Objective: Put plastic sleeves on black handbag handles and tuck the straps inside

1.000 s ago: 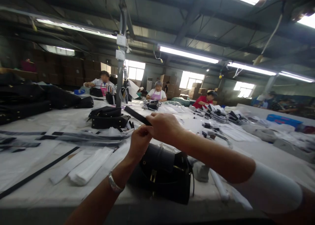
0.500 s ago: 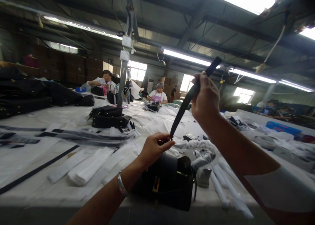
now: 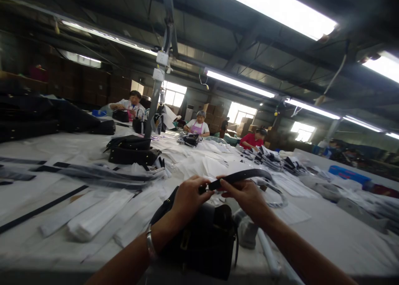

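A black handbag [image 3: 205, 239] with a gold-coloured clasp stands at the near table edge, below both hands. Above its top, my left hand [image 3: 190, 195] pinches one end of a black strap [image 3: 246, 175]. My right hand [image 3: 246, 195] grips the same strap close beside the left fingers, and the rest of it arches off to the right. What joins the strap end to the bag is hidden by my fingers. A wrapped handle [image 3: 276, 195] curves behind my right hand.
Wrapped straps [image 3: 109, 174] and white paper rolls [image 3: 90, 216] lie at left. Another black bag [image 3: 134, 149] stands beside a metal post [image 3: 152, 106]. Several co-workers sit across the table, one in a red top [image 3: 252, 140]. A blue box [image 3: 349, 174] is at right.
My right hand has come down from high above the bag to just beside my left hand. The strap, stretched upward before, now bends over to the right. The camera view has shifted slightly.
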`<state>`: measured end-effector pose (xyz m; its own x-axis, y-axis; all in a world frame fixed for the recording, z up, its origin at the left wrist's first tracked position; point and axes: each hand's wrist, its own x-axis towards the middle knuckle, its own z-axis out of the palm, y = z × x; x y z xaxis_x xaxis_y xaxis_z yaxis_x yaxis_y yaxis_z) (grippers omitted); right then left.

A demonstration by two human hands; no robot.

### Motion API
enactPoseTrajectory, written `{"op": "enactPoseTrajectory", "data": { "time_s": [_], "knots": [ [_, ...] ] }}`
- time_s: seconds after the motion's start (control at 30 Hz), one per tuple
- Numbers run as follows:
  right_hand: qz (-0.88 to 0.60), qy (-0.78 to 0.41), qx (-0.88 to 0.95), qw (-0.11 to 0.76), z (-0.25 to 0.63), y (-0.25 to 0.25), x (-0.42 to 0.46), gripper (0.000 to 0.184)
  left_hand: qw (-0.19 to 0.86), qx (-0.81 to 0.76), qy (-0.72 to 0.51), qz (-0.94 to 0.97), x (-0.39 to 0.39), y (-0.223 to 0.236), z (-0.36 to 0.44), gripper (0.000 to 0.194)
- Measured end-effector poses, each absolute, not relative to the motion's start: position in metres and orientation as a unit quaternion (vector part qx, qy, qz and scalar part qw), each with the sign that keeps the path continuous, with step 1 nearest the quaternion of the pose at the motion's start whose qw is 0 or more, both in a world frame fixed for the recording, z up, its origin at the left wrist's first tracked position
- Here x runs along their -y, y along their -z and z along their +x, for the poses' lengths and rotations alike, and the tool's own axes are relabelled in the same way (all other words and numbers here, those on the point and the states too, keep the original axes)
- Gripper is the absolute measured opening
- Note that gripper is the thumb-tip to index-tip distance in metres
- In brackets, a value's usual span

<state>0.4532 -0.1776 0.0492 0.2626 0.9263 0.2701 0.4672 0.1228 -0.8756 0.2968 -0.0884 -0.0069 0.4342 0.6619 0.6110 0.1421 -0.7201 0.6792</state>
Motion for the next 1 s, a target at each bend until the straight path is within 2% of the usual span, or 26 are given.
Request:
{"op": "enactPoseTrajectory", "data": {
  "time_s": [0.13, 0.3, 1.0],
  "knots": [
    [-0.54, -0.334, 0.473, 0.612, 0.458, -0.03, 0.183, 0.043, 0.417, -0.211, -0.438, 0.768, 0.082, 0.009, 0.289, 0.028],
    [-0.481, -0.403, 0.404, 0.666, 0.46, -0.017, 0.185, 0.035, 0.557, -0.159, -0.386, 0.718, 0.078, 0.008, 0.284, 0.034],
    [-0.445, -0.418, 0.474, 0.635, 0.455, -0.012, 0.196, 0.044, 0.585, -0.22, -0.426, 0.654, 0.086, 0.009, 0.296, 0.033]
  ]
}}
